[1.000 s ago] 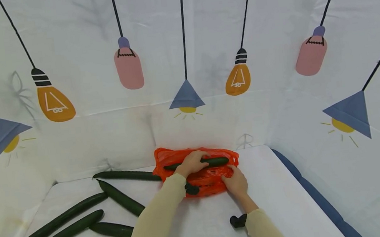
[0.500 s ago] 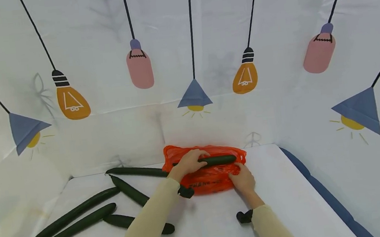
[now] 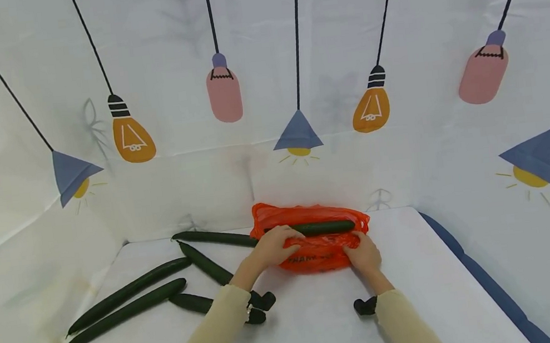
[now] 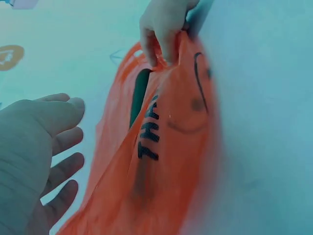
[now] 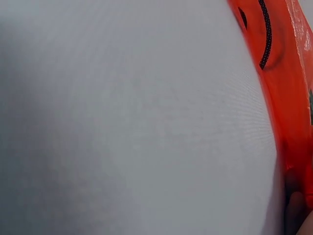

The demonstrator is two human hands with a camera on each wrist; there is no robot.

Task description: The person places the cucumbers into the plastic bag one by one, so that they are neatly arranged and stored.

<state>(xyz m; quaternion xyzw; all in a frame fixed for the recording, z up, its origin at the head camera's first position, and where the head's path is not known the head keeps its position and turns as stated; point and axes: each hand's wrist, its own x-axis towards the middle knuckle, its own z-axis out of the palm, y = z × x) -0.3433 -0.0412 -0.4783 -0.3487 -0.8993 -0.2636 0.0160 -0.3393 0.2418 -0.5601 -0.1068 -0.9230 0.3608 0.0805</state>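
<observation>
A red-orange plastic bag [image 3: 292,213] with black lettering lies at the back of the table, a dark green cucumber [image 3: 328,227] inside it near its upper side. My right hand [image 3: 366,254] pinches the bag's right end by its edge. In the left wrist view the right hand's fingers [image 4: 168,46] grip the plastic beside the cucumber's tip. My left hand [image 3: 274,248] is over the bag's left part in the head view; the left wrist view shows the left hand [image 4: 36,132] apart from the bag, fingers loosely spread. Only a few right fingers [image 5: 295,208] show in the right wrist view.
Several cucumbers lie left of the bag, one long cucumber [image 3: 129,312] nearest the table's left side and another cucumber [image 3: 211,237] reaching to the bag. My left forearm partly covers a further cucumber [image 3: 190,302]. White sheeting [image 3: 196,185] printed with lamps rises behind the white table [image 3: 321,323].
My left hand has let go of the cucumber in the bag and drawn back to the left. The right hand keeps its hold on the bag. The head view has turned left.
</observation>
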